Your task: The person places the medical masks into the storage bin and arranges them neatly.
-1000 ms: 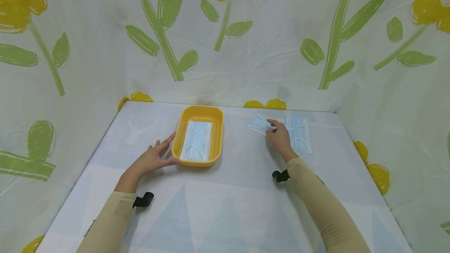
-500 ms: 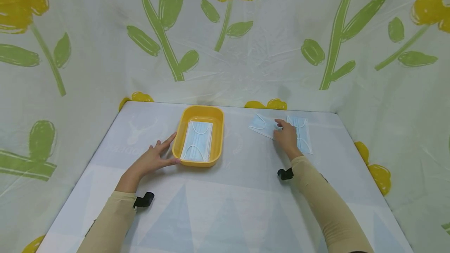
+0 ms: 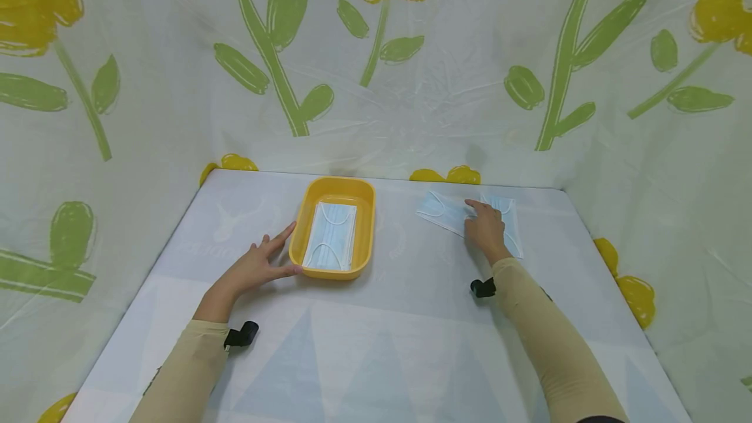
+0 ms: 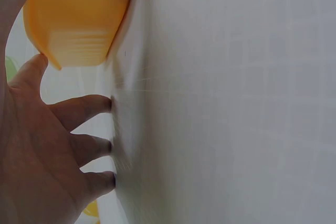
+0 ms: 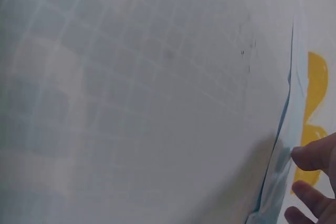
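Note:
A yellow tray (image 3: 369,227) stands left of centre on the table, with blue disposable face masks (image 3: 329,234) stacked inside. My left hand (image 3: 256,266) touches its left side, index finger and thumb spread along the rim. In the left wrist view, the other fingers (image 4: 86,109) reach down to the tabletop beside the tray (image 4: 79,19). To the right, two face masks lie flat: a slanted one (image 3: 442,209) and another (image 3: 512,220), partly hidden by my right hand (image 3: 487,227). Its fingertips (image 5: 299,156) are at a mask (image 5: 281,156), and no pinch shows.
The white table (image 3: 376,344) has pale blue triangles at its near side. Floral sheets (image 3: 446,83) rise around its back and sides. A black wrist camera (image 3: 241,335) sits on the left sleeve, another camera (image 3: 483,288) on the right.
My right hand has slid to the right over the masks, uncovering more of the slanted one and covering more of the other. The left hand and tray stay in place.

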`<control>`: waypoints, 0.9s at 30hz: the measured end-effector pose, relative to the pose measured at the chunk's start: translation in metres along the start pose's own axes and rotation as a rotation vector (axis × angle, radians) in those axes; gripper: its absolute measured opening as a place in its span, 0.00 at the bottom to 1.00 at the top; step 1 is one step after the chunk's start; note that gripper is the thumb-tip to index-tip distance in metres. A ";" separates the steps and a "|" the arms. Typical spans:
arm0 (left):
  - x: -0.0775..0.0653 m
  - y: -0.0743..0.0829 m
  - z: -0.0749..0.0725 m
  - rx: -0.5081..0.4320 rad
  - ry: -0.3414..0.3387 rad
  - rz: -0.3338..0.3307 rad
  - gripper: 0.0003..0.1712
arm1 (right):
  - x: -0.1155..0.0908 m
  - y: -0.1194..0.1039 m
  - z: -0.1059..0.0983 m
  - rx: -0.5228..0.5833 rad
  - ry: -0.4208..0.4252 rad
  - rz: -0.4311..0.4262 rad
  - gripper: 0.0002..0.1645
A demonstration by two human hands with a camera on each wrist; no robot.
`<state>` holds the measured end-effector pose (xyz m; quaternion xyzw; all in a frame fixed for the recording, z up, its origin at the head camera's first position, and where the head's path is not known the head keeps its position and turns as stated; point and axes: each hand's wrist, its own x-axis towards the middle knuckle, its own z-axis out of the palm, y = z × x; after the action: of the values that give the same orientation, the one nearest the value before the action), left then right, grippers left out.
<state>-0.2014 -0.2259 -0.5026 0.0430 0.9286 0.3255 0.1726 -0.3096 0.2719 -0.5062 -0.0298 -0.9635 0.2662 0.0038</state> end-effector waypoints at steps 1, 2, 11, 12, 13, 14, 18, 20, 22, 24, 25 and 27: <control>0.000 0.000 0.000 0.001 -0.001 0.000 0.62 | 0.000 0.000 -0.001 -0.008 -0.009 0.006 0.33; 0.000 0.000 0.000 0.002 -0.001 -0.001 0.61 | 0.001 0.000 -0.001 -0.019 -0.018 0.012 0.33; 0.000 0.001 -0.001 0.007 -0.006 -0.020 0.62 | 0.006 0.006 -0.002 -0.053 -0.089 0.051 0.36; 0.000 0.001 -0.001 0.007 -0.006 -0.021 0.62 | 0.007 0.006 -0.002 -0.057 -0.090 0.049 0.36; 0.000 0.001 -0.001 0.009 -0.007 -0.023 0.62 | 0.006 0.006 -0.003 -0.058 -0.092 0.051 0.36; 0.000 0.001 -0.001 0.011 -0.008 -0.025 0.62 | 0.006 0.006 -0.003 -0.059 -0.091 0.052 0.36; 0.000 0.002 -0.001 0.016 -0.008 -0.026 0.62 | 0.005 0.005 -0.004 -0.063 -0.077 0.060 0.37; 0.000 0.002 -0.001 0.014 -0.007 -0.025 0.62 | 0.005 0.005 -0.005 -0.056 -0.071 0.073 0.37; 0.000 0.002 -0.001 0.014 -0.007 -0.026 0.62 | 0.005 0.005 -0.004 -0.046 -0.069 0.085 0.37; 0.001 0.002 -0.001 0.014 -0.007 -0.032 0.62 | 0.006 0.006 -0.004 -0.034 -0.072 0.095 0.37; 0.001 0.002 0.000 0.015 -0.008 -0.035 0.62 | 0.006 0.008 -0.004 -0.028 -0.072 0.097 0.36; 0.000 0.002 -0.001 0.016 -0.009 -0.041 0.62 | 0.007 0.010 -0.003 -0.018 -0.072 0.091 0.35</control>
<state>-0.2020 -0.2243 -0.5009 0.0269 0.9311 0.3142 0.1832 -0.3157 0.2826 -0.5087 -0.0643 -0.9629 0.2584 -0.0434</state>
